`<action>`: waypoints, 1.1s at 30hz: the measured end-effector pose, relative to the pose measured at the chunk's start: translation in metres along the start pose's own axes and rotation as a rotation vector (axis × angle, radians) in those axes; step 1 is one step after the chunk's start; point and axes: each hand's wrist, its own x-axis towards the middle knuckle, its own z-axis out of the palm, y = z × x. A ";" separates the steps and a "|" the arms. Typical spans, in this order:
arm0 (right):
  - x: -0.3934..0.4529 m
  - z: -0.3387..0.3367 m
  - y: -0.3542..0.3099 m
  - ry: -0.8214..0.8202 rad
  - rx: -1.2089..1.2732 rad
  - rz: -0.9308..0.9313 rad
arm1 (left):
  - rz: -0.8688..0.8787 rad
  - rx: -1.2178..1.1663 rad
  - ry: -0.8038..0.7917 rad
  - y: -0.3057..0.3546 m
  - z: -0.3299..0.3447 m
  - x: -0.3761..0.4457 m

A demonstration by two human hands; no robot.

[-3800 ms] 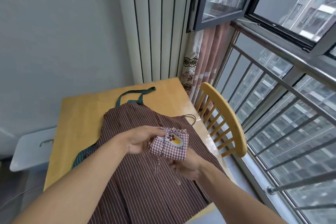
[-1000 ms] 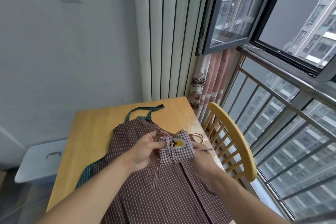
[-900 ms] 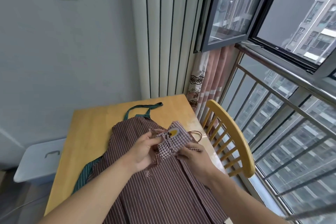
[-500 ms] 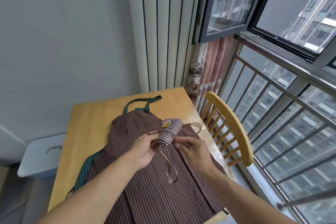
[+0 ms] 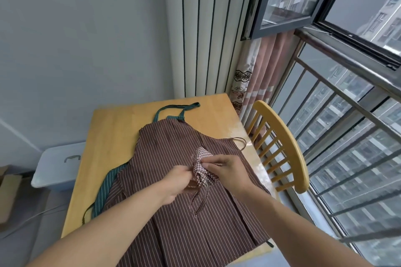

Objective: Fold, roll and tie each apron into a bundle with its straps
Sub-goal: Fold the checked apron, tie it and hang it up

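A small red-and-white checked apron bundle [image 5: 202,167] is held just above the middle of the table. My left hand [image 5: 178,183] grips its left side, fingers curled around the cloth and strap. My right hand [image 5: 227,170] pinches it from the right. Two checked strap ends [image 5: 198,201] dangle below the bundle. Under it a brown striped apron [image 5: 173,180] lies spread flat on the wooden table [image 5: 112,136]. A green striped apron [image 5: 106,188] lies beneath that one, its neck loop [image 5: 173,109] showing at the far side.
A yellow wooden chair [image 5: 284,145] stands against the table's right edge, with a barred window and a pink curtain [image 5: 260,84] behind it. A white lidded box [image 5: 58,165] sits on the floor to the left. A ribbed radiator panel rises behind the table.
The bundle has been turned so its yellow patch no longer shows, and it has come lower and nearer. Both hands have closed in tighter around it; the strap ends now hang below.
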 end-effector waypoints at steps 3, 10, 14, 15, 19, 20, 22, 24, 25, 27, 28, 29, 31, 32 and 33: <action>0.011 0.002 0.011 -0.041 0.152 0.183 | 0.096 -0.039 0.162 -0.014 0.013 0.004; 0.020 -0.012 0.042 -0.030 -0.346 0.018 | -0.037 -0.211 0.029 -0.028 0.022 0.037; 0.028 -0.008 0.063 -0.053 -0.511 -0.094 | -0.099 -0.387 -0.100 -0.056 0.024 0.061; 0.026 -0.004 0.069 -0.022 -0.459 -0.057 | -0.100 -0.395 -0.110 -0.064 0.024 0.065; 0.021 0.024 0.108 0.293 -0.117 0.288 | 0.014 0.070 0.052 -0.094 0.017 0.092; 0.019 0.029 0.113 0.335 -0.070 0.341 | 0.074 0.233 0.113 -0.096 0.013 0.096; 0.016 0.039 0.113 0.346 -0.050 0.338 | 0.225 0.395 0.192 -0.099 0.003 0.098; 0.011 0.046 0.102 0.288 -0.043 0.274 | 0.424 0.492 0.311 -0.096 -0.009 0.088; 0.010 0.050 0.094 0.240 0.001 0.248 | 0.534 0.554 0.390 -0.094 -0.016 0.079; 0.009 0.059 0.080 0.169 0.109 0.259 | 0.721 0.651 0.473 -0.085 -0.029 0.066; 0.010 0.063 0.079 0.155 0.156 0.294 | 0.772 0.701 0.461 -0.079 -0.036 0.063; 0.011 0.068 0.080 0.152 0.197 0.344 | 0.778 0.753 0.424 -0.075 -0.042 0.064; 0.014 0.076 0.094 0.169 0.224 0.439 | 0.611 0.792 0.301 -0.070 -0.047 0.068; 0.014 0.078 0.105 0.174 0.195 0.481 | 0.481 0.771 0.227 -0.075 -0.048 0.075; 0.016 0.080 0.116 0.181 0.150 0.519 | 0.363 0.710 0.165 -0.081 -0.050 0.086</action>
